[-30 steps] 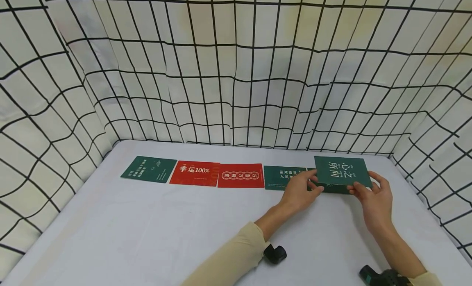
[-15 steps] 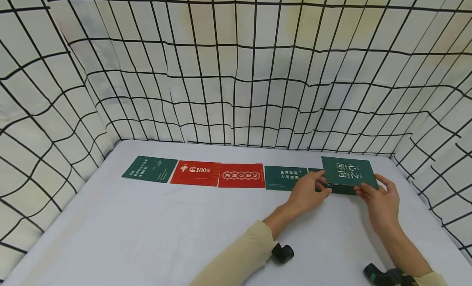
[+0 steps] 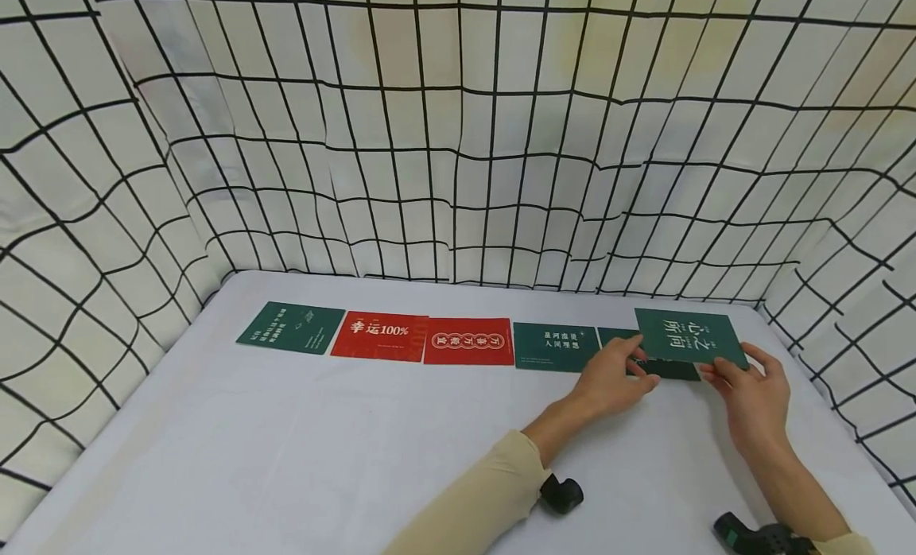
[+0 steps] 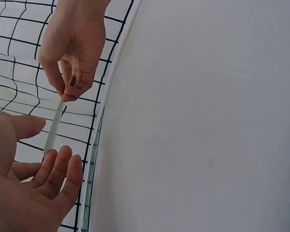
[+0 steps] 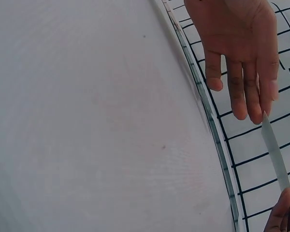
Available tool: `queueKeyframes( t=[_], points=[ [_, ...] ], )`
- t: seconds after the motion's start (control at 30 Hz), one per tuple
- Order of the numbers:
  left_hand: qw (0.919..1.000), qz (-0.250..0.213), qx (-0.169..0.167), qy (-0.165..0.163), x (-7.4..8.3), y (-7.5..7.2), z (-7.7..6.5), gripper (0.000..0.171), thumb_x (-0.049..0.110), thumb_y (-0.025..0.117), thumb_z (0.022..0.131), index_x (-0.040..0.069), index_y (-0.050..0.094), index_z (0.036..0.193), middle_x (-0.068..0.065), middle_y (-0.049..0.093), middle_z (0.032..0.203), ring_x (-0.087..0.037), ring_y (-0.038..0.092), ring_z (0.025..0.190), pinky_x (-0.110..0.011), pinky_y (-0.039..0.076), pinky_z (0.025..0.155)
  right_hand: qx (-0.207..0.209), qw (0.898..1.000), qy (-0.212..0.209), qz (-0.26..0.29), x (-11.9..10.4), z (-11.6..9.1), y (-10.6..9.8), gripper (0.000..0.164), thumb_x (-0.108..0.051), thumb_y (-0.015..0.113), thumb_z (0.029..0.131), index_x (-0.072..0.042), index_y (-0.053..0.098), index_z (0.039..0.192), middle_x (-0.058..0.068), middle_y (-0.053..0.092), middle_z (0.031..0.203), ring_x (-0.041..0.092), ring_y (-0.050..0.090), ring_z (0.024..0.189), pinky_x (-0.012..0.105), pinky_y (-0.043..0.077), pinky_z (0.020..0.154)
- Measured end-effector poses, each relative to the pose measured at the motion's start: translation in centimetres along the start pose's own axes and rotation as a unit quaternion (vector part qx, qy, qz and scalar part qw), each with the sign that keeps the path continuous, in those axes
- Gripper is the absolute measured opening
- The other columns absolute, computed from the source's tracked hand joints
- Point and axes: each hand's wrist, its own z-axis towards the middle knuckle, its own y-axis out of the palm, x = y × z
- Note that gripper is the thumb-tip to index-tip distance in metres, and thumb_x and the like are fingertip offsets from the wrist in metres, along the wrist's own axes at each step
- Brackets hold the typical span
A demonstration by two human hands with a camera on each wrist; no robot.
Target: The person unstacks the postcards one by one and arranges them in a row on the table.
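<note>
A green card [image 3: 689,336] with white Chinese lettering is held above the table's right part, seen edge-on as a pale strip [image 4: 54,128] in the left wrist view. My right hand [image 3: 758,404] pinches its right near corner between thumb and fingers. At the card's left edge, my left hand [image 3: 611,380] touches it with nearly straight fingertips, the thumb standing apart from it. Beneath lies another green card [image 3: 673,370], partly hidden by the held card and the left hand.
To the left, a row lies edge to edge on the white table [image 3: 358,452]: a green card [image 3: 556,347], a red card [image 3: 468,342], another red card [image 3: 381,337] and a slanted green card [image 3: 292,328]. Black grid netting [image 3: 458,181] over white cloth surrounds the table's back and sides.
Both hands and the held card have moved a little to the right, uncovering more of the green cards on the table. The left fingers stay by the card's left edge.
</note>
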Motion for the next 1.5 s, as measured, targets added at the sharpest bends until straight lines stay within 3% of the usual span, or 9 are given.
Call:
queueKeyframes(
  t=[0.47, 0.63, 1.0, 1.2, 1.5],
  points=[
    [0.9992, -0.025, -0.03, 0.004, 0.3, 1.6, 0.9, 0.072, 0.031, 0.074, 0.097, 0.016, 0.042, 0.16, 0.007, 0.06, 0.14, 0.0, 0.06, 0.12, -0.011, 0.049, 0.091, 0.023, 0.999, 0.006, 0.041, -0.4, 0.9, -1.5, 0.069, -0.007, 0.063, 0.103, -0.02, 0.026, 0.16, -0.009, 0.066, 0.096, 0.004, 0.07, 0.075, 0.013, 0.059, 0.072],
    [0.9983, -0.038, -0.043, 0.007, 0.4, 2.2, 1.1, 0.074, 0.031, 0.073, 0.097, 0.018, 0.039, 0.161, 0.008, 0.057, 0.146, -0.003, 0.056, 0.133, -0.015, 0.049, 0.102, 0.037, 0.998, 0.012, 0.047, -0.5, 1.2, -2.2, 0.066, -0.004, 0.062, 0.102, -0.021, 0.029, 0.156, -0.008, 0.066, 0.092, 0.005, 0.069, 0.072, 0.014, 0.059, 0.07],
    [0.997, -0.034, -0.061, 0.033, 0.9, 3.0, 1.4, 0.072, 0.028, 0.074, 0.098, 0.016, 0.04, 0.16, 0.007, 0.057, 0.147, 0.002, 0.062, 0.124, -0.011, 0.048, 0.1, 0.06, 0.996, 0.014, 0.061, -0.7, 2.2, -3.3, 0.072, 0.0, 0.061, 0.101, -0.018, 0.029, 0.163, -0.007, 0.067, 0.082, 0.006, 0.069, 0.066, 0.014, 0.059, 0.065],
    [0.9959, -0.045, -0.071, 0.032, 1.1, 3.5, 1.5, 0.071, 0.026, 0.074, 0.098, 0.014, 0.042, 0.159, 0.007, 0.06, 0.143, 0.002, 0.063, 0.122, -0.012, 0.047, 0.102, 0.067, 0.996, 0.014, 0.051, -0.4, 3.0, -4.0, 0.073, 0.0, 0.059, 0.102, -0.018, 0.027, 0.165, -0.009, 0.067, 0.083, 0.006, 0.068, 0.066, 0.014, 0.059, 0.064],
    [0.9957, -0.026, -0.079, 0.041, 1.5, 4.6, 2.0, 0.072, 0.029, 0.073, 0.098, 0.014, 0.04, 0.16, 0.011, 0.063, 0.142, 0.006, 0.061, 0.121, -0.011, 0.046, 0.104, 0.074, 0.996, 0.026, 0.043, -0.3, 3.5, -5.0, 0.074, -0.001, 0.058, 0.103, -0.022, 0.026, 0.166, -0.011, 0.064, 0.086, 0.004, 0.068, 0.068, 0.014, 0.058, 0.065]
  ],
)
